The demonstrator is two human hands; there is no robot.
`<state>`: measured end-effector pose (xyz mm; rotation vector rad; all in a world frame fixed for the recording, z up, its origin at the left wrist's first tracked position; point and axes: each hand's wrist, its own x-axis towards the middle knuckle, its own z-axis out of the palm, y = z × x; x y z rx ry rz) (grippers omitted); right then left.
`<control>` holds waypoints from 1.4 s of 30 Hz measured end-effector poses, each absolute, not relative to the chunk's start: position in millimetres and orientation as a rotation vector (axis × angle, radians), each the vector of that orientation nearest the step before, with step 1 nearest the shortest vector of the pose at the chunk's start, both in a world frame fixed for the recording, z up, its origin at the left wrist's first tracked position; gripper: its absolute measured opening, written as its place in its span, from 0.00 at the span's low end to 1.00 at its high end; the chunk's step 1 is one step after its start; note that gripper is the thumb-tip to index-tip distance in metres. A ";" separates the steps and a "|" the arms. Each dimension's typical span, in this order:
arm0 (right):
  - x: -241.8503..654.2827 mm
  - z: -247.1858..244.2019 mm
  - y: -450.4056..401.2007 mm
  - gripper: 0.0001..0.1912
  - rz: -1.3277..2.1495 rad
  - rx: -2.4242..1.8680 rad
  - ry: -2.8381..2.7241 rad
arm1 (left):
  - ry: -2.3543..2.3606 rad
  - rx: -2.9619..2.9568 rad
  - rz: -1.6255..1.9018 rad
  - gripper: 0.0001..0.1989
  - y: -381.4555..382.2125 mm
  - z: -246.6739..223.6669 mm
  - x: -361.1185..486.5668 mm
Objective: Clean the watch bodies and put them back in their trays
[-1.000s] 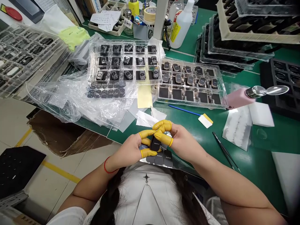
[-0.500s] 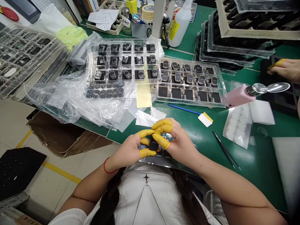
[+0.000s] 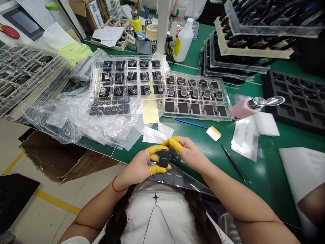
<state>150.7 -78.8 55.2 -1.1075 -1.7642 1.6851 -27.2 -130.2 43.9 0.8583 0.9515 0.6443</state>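
Note:
Yellow finger covers are on both hands. My left hand (image 3: 142,164) grips a small black watch face (image 3: 164,158) marked "hello!", held upright between thumb and fingers. Just up and to the right, my right hand (image 3: 186,150) has its fingers pinched together near the watch's top edge; what they hold, if anything, is hidden. Beneath the hands lies a sheet of dark "hello!" films (image 3: 178,175). Farther back, a clear tray (image 3: 166,117) holds watches with dark faces in two rows, and another tray (image 3: 129,57) beside it holds more watches.
Black tweezers (image 3: 235,162) and a blue stick (image 3: 191,123) lie to the right. A pink pump bottle (image 3: 243,108) stands beyond them. Stacked trays (image 3: 254,51) fill the back right. Crumpled plastic wrap (image 3: 83,118) covers the left. At the lower right edge, part of a person shows.
My right fingers have moved off the watch face toward its top, and the face now shows fully. The view has shifted. Another person's hand at the right has left the black tray.

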 end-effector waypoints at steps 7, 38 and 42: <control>184.4 80.7 -0.6 0.15 1.176 -1.274 -1.702 | 1.021 0.934 0.747 0.35 -87.0 46.2 -24.3; 331.7 134.2 110.7 0.20 0.083 -2.206 -1.751 | 0.858 0.174 0.752 0.14 -7.4 40.9 42.1; 339.4 126.4 107.9 0.23 0.144 -2.187 -1.767 | 0.844 0.153 0.777 0.16 -44.6 48.3 43.9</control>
